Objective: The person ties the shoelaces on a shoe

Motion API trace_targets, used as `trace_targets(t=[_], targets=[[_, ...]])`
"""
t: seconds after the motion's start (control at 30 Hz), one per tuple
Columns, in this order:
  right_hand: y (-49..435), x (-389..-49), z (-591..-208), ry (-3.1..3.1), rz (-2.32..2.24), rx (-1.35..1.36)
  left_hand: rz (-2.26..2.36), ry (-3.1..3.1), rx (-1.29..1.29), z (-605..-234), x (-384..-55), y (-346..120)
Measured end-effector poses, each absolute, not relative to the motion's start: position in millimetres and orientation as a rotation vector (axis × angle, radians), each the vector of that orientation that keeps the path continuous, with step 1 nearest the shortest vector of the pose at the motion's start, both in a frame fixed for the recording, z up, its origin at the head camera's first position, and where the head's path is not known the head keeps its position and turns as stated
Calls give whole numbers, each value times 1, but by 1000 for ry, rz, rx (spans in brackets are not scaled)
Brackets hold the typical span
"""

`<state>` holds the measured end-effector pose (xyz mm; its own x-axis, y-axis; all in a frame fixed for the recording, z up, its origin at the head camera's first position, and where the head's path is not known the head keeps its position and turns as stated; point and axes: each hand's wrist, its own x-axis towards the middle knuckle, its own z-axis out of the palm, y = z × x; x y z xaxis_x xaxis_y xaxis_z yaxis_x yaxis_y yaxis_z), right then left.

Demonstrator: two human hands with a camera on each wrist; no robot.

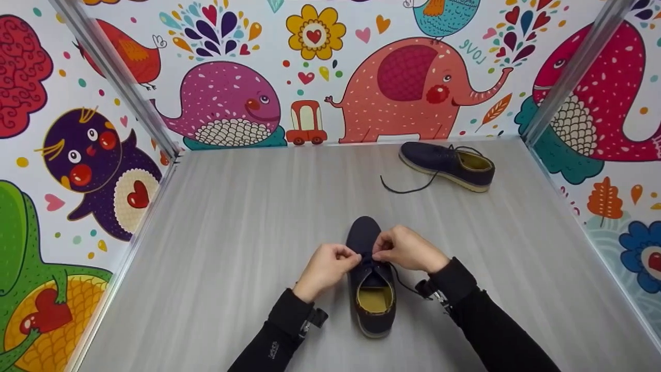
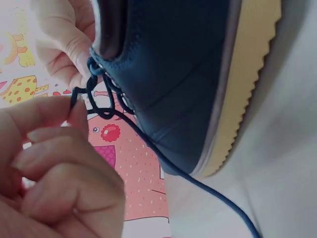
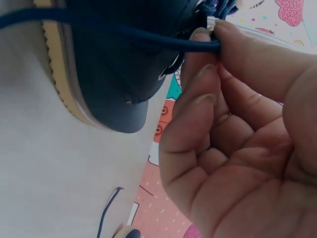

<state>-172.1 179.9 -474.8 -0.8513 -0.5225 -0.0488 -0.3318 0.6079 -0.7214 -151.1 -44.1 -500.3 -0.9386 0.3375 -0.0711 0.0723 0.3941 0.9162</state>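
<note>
Leftmost, a printed wall panel with a purple bird (image 1: 100, 201) borders the grey surface (image 1: 232, 217). Next comes my left hand (image 1: 326, 267), its thumb and index finger pinching the dark blue shoelace (image 2: 198, 185). Between my hands, the navy lace-up shoe (image 1: 370, 279) stands upright on the surface, toe pointing away from me, yellowish lining showing in its opening; the left wrist view shows the lace looped by the eyelets. On the shoe's other side my right hand (image 1: 410, 249) pinches the lace between thumb and bent fingers, and a length trails toward that wrist. Farther right, near the back wall (image 1: 310, 77), the second navy shoe (image 1: 443, 164) sits toe left, its loose lace (image 1: 408, 192) curving out over the surface.
</note>
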Motion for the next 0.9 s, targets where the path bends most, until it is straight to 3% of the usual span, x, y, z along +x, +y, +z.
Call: trace_targets(t=[0.5, 0.9], targets=[[174, -182, -463, 2533, -863, -784, 1549, 2465, 425, -496, -147, -46], [166, -157, -486, 3059, -771, -904, 1543, 2406, 509, -497, -134, -36]])
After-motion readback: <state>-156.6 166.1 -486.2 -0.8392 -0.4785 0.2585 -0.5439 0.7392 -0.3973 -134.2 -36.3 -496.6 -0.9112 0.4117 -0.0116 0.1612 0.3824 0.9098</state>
